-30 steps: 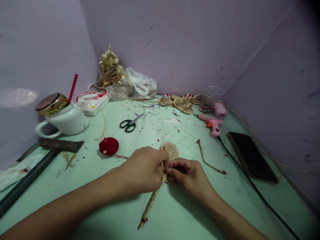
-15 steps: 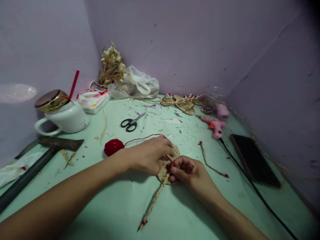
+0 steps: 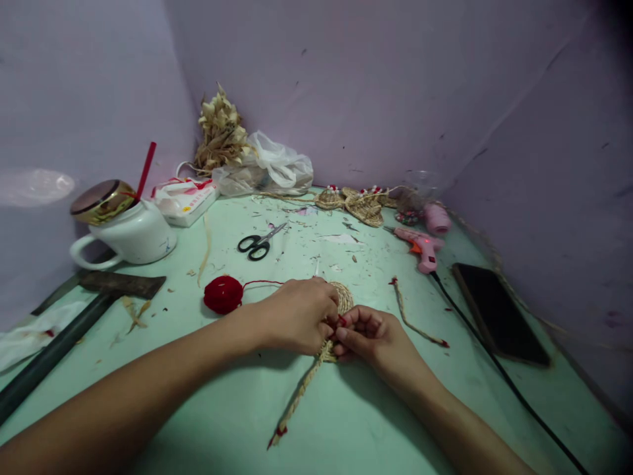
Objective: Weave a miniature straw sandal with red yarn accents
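A coiled piece of braided straw lies flat under my hands, its braid tail running toward me and tied with red yarn at the end. My left hand is closed over the coil's left side, its fingertips pinching red yarn near the middle. From the right, my right hand pinches the same red yarn between thumb and forefinger. The strand leads back behind my left hand to a ball of red yarn. Fingers hide the yarn's wrapping and the coil's centre.
Black-handled scissors lie beyond the yarn ball. A hammer and white mug stand left. On the right are a short braid, pink glue gun with cord, and phone. Finished straw pieces lie by the wall.
My left hand has come down and closed in toward my right fingertips, drawing the red strand lower. My right hand stays nearly in place. The view has shifted slightly.
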A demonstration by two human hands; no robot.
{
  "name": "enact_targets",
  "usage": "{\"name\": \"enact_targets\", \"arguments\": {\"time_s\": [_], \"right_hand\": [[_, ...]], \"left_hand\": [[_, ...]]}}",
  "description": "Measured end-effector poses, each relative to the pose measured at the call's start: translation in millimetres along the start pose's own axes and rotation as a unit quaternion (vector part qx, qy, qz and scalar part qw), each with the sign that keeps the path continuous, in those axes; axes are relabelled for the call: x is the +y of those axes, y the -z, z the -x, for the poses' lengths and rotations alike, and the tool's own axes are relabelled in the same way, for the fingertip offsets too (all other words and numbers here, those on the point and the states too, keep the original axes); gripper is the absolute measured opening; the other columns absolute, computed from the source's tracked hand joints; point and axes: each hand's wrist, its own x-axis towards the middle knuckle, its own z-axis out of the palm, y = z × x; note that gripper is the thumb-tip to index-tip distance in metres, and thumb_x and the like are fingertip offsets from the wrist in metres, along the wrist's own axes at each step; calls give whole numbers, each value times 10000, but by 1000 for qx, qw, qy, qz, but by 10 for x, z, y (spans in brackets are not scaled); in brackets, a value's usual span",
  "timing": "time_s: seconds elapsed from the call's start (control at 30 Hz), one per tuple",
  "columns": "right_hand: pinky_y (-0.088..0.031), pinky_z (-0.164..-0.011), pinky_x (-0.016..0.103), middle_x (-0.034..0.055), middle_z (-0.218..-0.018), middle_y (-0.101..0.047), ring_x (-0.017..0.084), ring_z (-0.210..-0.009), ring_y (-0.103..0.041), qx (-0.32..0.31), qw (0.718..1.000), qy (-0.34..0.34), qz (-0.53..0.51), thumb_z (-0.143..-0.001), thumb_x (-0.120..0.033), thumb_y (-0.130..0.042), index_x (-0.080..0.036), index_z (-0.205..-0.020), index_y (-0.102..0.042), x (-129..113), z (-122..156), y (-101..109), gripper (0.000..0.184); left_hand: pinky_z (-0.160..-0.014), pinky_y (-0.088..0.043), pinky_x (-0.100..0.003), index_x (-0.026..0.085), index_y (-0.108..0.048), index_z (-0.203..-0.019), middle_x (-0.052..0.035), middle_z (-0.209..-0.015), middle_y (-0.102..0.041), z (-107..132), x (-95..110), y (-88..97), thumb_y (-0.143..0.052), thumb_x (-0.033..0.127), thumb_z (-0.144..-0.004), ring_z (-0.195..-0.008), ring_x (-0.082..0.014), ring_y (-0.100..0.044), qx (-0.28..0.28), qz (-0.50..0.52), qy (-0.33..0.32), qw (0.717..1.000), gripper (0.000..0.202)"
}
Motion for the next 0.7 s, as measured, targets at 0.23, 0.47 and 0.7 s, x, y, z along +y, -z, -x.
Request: {"name": "enact_targets", "arguments": {"time_s": [0.23,0.47,0.7], "right_hand": [[-485,-486,224,-17,-496,-597,97,-460,-572,-1,1000,3,-4,-505,-323,-765,-138,-598,-513,-14,1,0,326],[-498,-529,252,2,-496,-623,112,-476,-585,-8,1000,-6,-14,-495,-272,-763,-143,-571,-519,-13,5,30,287],[-470,-512,238,-1,-484,-621,105,-461,-568,-9,1000,2,-1,-493,-176,-723,-148,-548,-509,-26,13,19,222]], "left_hand": [[-634,-394,-248,163,-603,-634,-42,-751,-609,-29,7,-102,-505,157,-663,-723,-160,-536,22,46,43,998,102],[-621,-393,-248,161,-572,-569,-42,-721,-594,-15,38,-97,-507,117,-617,-707,-162,-524,2,63,31,998,92],[-650,-395,-256,155,-564,-551,-47,-754,-579,-3,75,-121,-497,90,-610,-736,-168,-530,6,42,-11,999,111]]}}
